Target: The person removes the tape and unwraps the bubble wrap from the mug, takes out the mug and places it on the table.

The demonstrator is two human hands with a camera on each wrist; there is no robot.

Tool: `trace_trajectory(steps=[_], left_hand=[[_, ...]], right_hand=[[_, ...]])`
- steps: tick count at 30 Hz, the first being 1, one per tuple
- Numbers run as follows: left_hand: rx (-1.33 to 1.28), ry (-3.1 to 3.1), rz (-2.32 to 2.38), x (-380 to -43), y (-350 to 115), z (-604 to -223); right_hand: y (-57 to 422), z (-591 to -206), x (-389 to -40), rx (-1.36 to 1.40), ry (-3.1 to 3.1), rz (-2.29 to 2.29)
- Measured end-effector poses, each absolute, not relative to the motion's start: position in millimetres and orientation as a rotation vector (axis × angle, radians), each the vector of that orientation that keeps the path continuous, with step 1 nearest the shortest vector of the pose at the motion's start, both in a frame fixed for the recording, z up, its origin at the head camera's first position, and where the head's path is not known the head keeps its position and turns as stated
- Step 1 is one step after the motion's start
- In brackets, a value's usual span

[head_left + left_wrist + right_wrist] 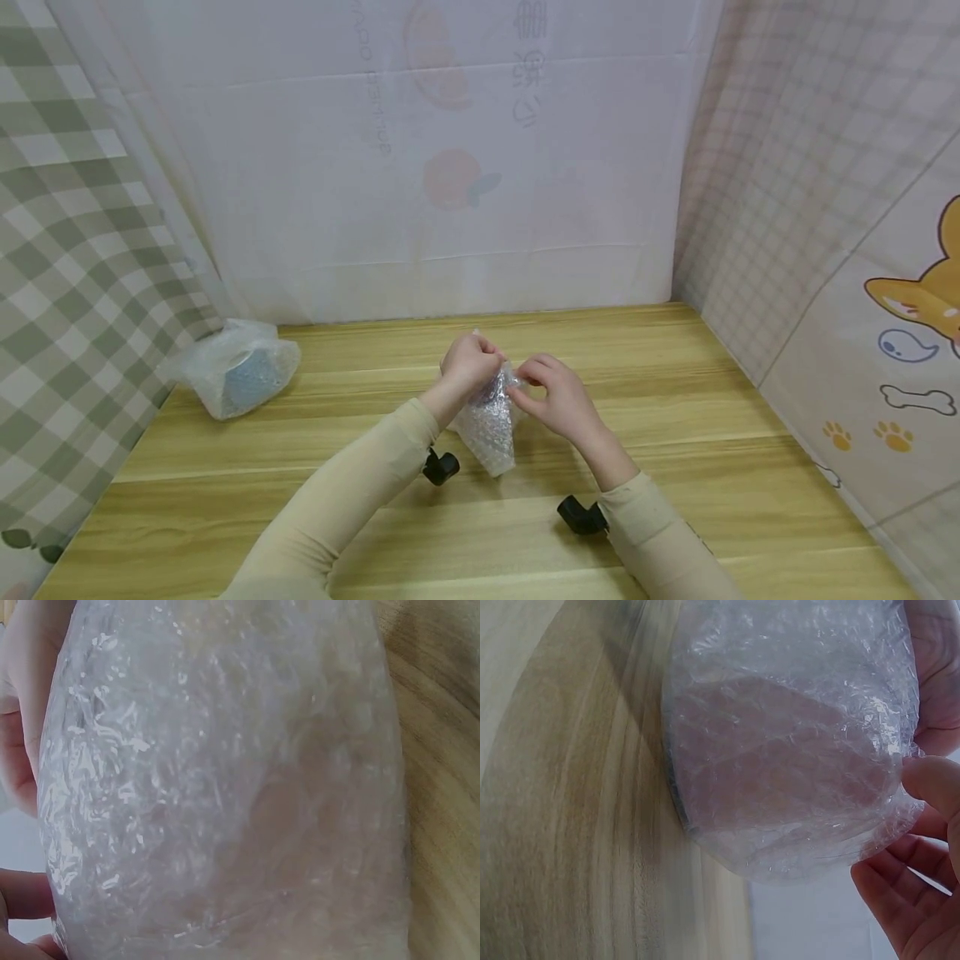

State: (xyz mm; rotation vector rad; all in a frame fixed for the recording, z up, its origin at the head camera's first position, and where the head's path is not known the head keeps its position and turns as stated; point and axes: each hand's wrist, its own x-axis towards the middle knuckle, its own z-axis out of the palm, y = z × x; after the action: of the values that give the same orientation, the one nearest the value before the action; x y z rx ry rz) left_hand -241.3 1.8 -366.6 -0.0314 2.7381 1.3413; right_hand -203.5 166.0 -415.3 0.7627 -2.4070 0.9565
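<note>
A bundle of clear bubble wrap [489,425] stands near the middle of the table, between both hands. My left hand [470,360] pinches its top from the left with bent fingers. On the other side, my right hand [555,396] holds the upper edge of the wrap between thumb and fingers. Through the film [780,750] in the right wrist view, a pinkish shape shows, but what it is cannot be made out. Wrinkled, shiny bubble wrap [187,772] fills most of the left wrist view.
A second bubble-wrapped item [258,375], bluish inside, sits at the table's back left corner. Black wrist-mounted pieces [441,467] hang beneath both forearms. A wood-grain table [637,350] meets a white curtain [300,208] behind and patterned cloths at both sides.
</note>
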Motion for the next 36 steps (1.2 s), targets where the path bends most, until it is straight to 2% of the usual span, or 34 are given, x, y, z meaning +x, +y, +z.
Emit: trace_trajectory(steps=[5, 11, 20, 36], left_hand=[[-0.020, 2.754, 1.292, -242.0, 3.4, -364.2], [0.125, 2.626, 1.229, -248.5, -4.3, -356.8], [0.382, 2.638, 0.793, -264.7, -6.9, -336.4], [0.355, 2.699, 0.636, -265.9, 4.1, -323.3]], right_hand=[[166.8, -414.7, -204.8, 0.785, -2.399, 0.939], [166.6, -413.4, -203.8, 0.785, -2.400, 0.930], [166.0, -414.4, -202.4, 0.753, -2.429, 0.965], [167.8, -415.8, -202.1, 0.794, -2.394, 0.927]])
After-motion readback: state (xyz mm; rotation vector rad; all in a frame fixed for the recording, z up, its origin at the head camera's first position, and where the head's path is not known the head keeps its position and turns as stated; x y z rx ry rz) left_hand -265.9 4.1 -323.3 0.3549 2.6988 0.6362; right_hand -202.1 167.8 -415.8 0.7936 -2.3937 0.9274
